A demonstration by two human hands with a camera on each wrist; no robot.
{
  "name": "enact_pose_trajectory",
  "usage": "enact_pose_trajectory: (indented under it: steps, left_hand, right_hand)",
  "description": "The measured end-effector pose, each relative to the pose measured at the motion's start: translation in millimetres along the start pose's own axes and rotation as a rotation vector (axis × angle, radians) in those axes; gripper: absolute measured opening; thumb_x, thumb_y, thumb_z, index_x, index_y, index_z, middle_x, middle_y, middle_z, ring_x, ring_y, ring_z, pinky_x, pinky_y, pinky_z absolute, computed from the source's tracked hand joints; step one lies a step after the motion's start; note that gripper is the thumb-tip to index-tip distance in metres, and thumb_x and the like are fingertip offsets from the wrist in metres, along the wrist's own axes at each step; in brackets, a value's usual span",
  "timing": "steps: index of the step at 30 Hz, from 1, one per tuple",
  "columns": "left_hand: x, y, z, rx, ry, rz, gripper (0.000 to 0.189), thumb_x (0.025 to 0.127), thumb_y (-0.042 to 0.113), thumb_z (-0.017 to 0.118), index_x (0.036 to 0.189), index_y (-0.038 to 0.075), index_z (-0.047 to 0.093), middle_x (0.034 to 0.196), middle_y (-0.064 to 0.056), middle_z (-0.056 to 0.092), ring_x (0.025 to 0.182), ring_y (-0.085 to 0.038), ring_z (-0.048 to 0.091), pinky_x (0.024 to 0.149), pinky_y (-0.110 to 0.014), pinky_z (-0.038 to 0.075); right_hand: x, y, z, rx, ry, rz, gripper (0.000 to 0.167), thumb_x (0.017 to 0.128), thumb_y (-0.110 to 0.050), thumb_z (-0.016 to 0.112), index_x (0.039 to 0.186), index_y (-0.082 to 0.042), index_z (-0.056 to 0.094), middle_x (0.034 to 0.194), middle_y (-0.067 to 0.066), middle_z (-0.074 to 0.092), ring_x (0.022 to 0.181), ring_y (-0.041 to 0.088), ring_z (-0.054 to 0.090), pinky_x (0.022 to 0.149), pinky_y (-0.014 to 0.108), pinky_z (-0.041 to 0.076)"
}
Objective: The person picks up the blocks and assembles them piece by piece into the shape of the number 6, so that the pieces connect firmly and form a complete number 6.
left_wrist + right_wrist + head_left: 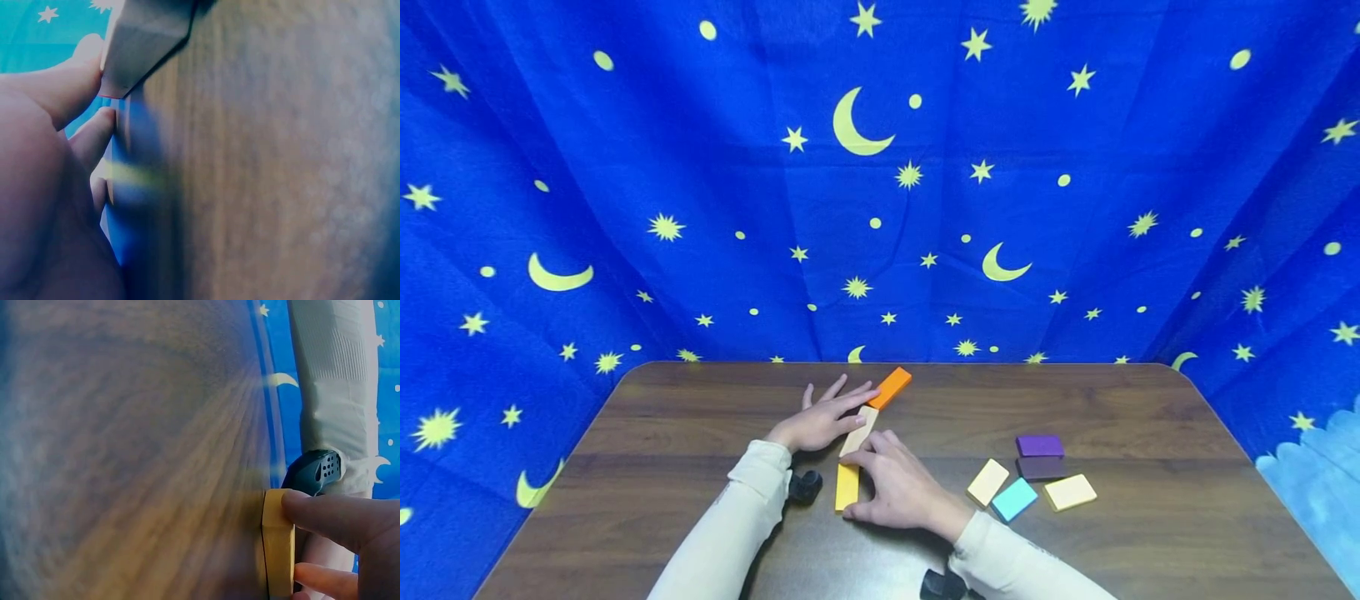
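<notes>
Yellow oblong wooden-looking block (846, 490) on brown wood-grain table (625, 467), just left of right hand (901, 490), the nearer hand; long axis fore-and-aft | right thumb and finger pinch it; left hand (820, 422) fingers extended | blocks: yellow 1, orange block (892, 386) 1, cream blocks (1071, 492) 3, turquoise block (1015, 499) 1, purple (1040, 446) 1 or 2, unclear

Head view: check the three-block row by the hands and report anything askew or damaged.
It bends: the yellow block points nearly straight ahead, the cream block slants right, and the orange block slants further right, so they form no straight line. No damage shows.
</notes>
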State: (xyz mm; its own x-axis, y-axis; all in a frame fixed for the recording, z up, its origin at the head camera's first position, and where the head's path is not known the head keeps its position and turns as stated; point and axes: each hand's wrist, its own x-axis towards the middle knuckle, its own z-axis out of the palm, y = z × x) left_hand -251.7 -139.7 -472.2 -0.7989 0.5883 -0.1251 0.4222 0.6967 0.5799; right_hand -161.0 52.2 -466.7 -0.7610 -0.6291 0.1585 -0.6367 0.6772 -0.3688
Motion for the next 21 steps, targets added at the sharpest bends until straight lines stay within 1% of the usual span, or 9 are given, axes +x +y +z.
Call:
enact_pose_trajectory:
  steps: [6,12,15,21]
  left_hand:
    - [0.3,0.2,0.6,-0.002,0.002,-0.004,0.052,0.107,0.041,0.043,0.157,0.03,0.037,0.165,0.002,0.025,0.154,-0.035,0.0,0.109,-0.072,-0.016]
    - [1.1,-0.8,1.3,0.004,-0.001,-0.011,0.052,0.107,0.041,0.043,0.157,0.031,0.036,0.165,0.002,0.025,0.154,-0.035,-0.001,0.109,-0.072,-0.016]
    - [0.8,-0.4,1.4,0.003,-0.003,-0.017,0.052,0.107,0.04,0.044,0.157,0.031,0.036,0.165,0.002,0.025,0.154,-0.035,-0.001,0.109,-0.072,-0.016]
    - [-0.1,1.6,1.2,0.006,0.002,-0.014,0.052,0.107,0.04,0.044,0.158,0.03,0.036,0.165,0.002,0.025,0.154,-0.034,0.0,0.109,-0.071,-0.016]
  right_hand:
    - [-1.7,1.8,0.8,-0.006,0.007,-0.008,0.064,0.072,-0.047,0.086,0.126,-0.016,0.071,0.106,-0.005,0.058,0.102,0.012,0.048,0.09,0.027,0.046]
    - [-6.0,3.1,-2.6,0.006,0.038,-0.017,0.064,0.072,-0.047,0.085,0.127,-0.018,0.07,0.106,-0.004,0.06,0.101,0.012,0.049,0.087,0.027,0.046]
    - [-10.1,4.2,-7.6,0.035,0.053,-0.015,0.063,0.073,-0.046,0.086,0.127,-0.018,0.069,0.107,-0.003,0.061,0.1,0.011,0.049,0.086,0.027,0.046]
    - [-21.8,8.9,-19.9,0.136,0.095,0.007,0.059,0.076,-0.042,0.086,0.126,-0.017,0.069,0.109,-0.001,0.062,0.103,0.011,0.049,0.085,0.03,0.048]
